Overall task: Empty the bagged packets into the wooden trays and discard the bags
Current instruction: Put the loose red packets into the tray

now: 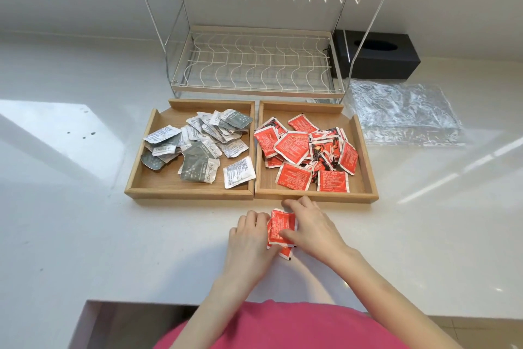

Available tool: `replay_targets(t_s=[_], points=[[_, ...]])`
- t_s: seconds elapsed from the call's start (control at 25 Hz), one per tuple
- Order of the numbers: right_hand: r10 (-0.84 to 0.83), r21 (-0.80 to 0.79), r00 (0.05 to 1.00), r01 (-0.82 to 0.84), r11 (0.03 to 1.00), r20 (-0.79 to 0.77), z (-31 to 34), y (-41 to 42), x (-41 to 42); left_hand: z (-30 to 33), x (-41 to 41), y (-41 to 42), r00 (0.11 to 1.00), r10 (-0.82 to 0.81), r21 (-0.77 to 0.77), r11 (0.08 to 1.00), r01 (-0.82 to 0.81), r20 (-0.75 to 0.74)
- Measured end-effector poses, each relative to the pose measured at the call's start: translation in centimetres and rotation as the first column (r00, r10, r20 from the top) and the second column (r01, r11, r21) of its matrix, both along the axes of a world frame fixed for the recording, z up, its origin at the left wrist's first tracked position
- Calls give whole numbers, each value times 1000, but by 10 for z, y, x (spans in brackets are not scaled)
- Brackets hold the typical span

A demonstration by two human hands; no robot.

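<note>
Two wooden trays sit side by side on the white counter. The left tray (133,178) holds several grey and white packets (198,147). The right tray (365,156) holds several red packets (308,147). In front of the right tray lies a small stack of red packets (280,225) on the counter. My left hand (249,238) presses against the stack's left side and my right hand (311,229) covers its right side, fingers closed around it. Flattened clear plastic bags (402,111) lie to the right of the trays.
A white wire dish rack (254,62) stands right behind the trays. A black tissue box (379,54) sits at the back right, behind the bags. The counter's front edge runs just below my forearms.
</note>
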State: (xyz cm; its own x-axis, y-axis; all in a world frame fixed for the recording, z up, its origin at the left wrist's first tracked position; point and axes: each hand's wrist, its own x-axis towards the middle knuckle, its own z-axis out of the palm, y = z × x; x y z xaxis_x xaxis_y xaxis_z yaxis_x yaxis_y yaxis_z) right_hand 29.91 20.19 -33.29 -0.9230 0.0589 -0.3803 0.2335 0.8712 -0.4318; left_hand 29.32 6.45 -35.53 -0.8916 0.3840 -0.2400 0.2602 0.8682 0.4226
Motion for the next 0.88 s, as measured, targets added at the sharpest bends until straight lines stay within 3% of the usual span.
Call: replay_targets(t_s=[0.28, 0.6, 0.72, 0.88], points=[[-103, -183, 995, 101, 978, -1, -3, 0, 6, 4, -12, 0, 993, -15, 26, 1000, 12, 115], [-284, -414, 959, 253, 874, -14, 8, 18, 17, 23, -24, -7, 949, 44, 423, 888, -179, 311], [-336, -555, 941, 267, 788, -25, 24, 30, 9, 33, -33, -8, 945, 70, 488, 843, -228, 320], [-434, -532, 887, 294, 794, -157, 39, 58, -19, 45, -44, -10, 961, 86, 522, 825, -217, 264]])
